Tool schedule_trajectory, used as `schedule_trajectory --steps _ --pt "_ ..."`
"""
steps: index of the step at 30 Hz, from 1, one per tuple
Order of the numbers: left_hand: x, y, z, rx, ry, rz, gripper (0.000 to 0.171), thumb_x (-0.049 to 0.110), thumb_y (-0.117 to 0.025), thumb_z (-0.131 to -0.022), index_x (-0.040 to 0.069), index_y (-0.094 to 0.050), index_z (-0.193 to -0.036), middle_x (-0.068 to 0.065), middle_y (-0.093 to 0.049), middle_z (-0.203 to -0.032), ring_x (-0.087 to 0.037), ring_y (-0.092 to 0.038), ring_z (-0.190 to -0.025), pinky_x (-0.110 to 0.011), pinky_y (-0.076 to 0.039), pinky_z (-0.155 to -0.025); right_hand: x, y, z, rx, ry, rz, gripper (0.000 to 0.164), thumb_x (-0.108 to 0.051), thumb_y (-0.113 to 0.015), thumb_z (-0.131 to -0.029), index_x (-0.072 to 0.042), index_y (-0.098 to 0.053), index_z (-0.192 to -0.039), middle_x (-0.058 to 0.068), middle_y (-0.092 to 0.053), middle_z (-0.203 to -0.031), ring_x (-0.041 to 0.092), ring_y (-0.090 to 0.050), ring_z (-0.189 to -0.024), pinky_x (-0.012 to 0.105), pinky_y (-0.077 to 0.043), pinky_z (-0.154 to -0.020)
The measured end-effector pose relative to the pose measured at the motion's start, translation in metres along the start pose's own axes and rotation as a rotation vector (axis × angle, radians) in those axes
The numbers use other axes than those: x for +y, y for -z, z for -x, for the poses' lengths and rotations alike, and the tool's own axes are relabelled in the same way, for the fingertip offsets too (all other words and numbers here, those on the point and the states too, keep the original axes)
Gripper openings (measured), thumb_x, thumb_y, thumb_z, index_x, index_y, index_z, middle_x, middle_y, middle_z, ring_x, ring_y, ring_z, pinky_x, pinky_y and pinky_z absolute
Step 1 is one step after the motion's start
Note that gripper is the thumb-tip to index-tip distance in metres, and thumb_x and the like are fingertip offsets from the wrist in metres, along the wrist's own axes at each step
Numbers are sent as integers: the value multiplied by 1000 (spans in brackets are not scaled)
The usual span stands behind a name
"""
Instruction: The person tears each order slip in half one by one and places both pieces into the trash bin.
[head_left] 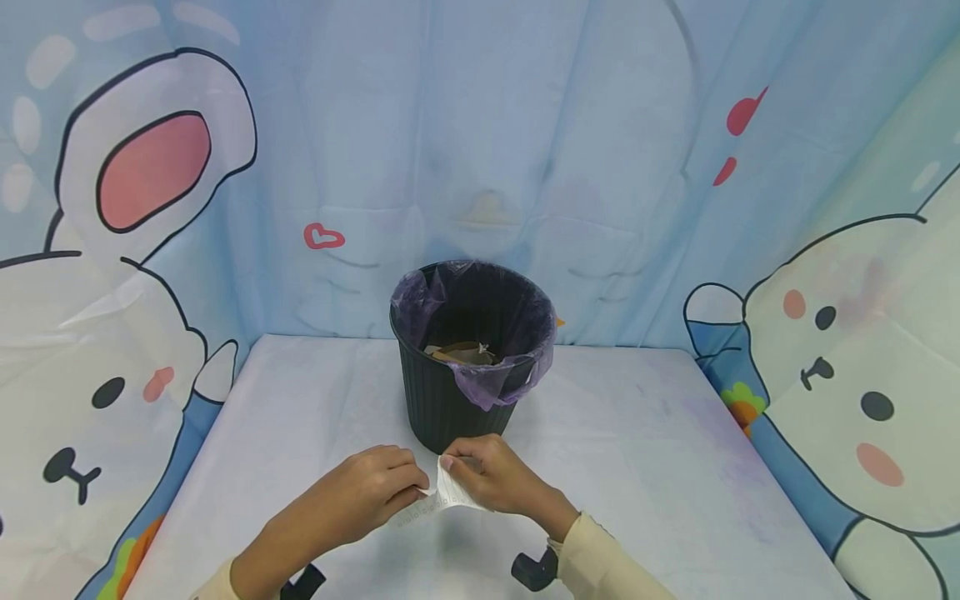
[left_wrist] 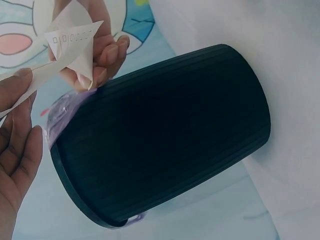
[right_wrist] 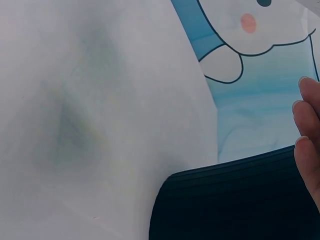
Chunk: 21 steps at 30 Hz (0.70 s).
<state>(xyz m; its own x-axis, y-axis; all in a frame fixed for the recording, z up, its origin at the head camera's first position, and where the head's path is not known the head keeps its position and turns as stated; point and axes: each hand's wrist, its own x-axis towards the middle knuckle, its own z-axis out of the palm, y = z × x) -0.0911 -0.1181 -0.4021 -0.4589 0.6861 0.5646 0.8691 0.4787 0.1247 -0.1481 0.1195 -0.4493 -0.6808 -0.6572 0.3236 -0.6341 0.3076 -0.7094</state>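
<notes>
Between both hands is a piece of white paper (head_left: 452, 492) with a row of printed marks. My left hand (head_left: 378, 492) pinches one side of it and my right hand (head_left: 497, 477) the other, just in front of the bin. In the left wrist view the paper (left_wrist: 75, 42) looks bent, with a strip running to the left hand (left_wrist: 19, 155); the right hand (left_wrist: 109, 52) holds the folded part. I cannot tell whether it is torn. Only the right hand's fingertips (right_wrist: 306, 117) show in the right wrist view.
A black ribbed bin (head_left: 442, 400) with a purple plastic liner (head_left: 510, 385) stands on the white-covered table (head_left: 637, 467), beyond the hands. Scraps (head_left: 467, 353) lie inside it. A blue curtain (head_left: 480, 150) with cartoon rabbits hangs behind and at the sides.
</notes>
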Motion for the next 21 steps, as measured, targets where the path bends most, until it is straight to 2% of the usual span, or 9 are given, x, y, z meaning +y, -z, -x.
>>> schedule_trajectory --steps 21 --pt "0 1 0 19 -28 8 17 9 -85 -78 14 -72 -89 8 -64 -83 -1 -53 -72 -10 -47 -68 6 -2 0 4 -16 32 16 -7 -59 -98 -4 -73 -91 6 -74 -86 1 -60 -71 19 -56 -62"
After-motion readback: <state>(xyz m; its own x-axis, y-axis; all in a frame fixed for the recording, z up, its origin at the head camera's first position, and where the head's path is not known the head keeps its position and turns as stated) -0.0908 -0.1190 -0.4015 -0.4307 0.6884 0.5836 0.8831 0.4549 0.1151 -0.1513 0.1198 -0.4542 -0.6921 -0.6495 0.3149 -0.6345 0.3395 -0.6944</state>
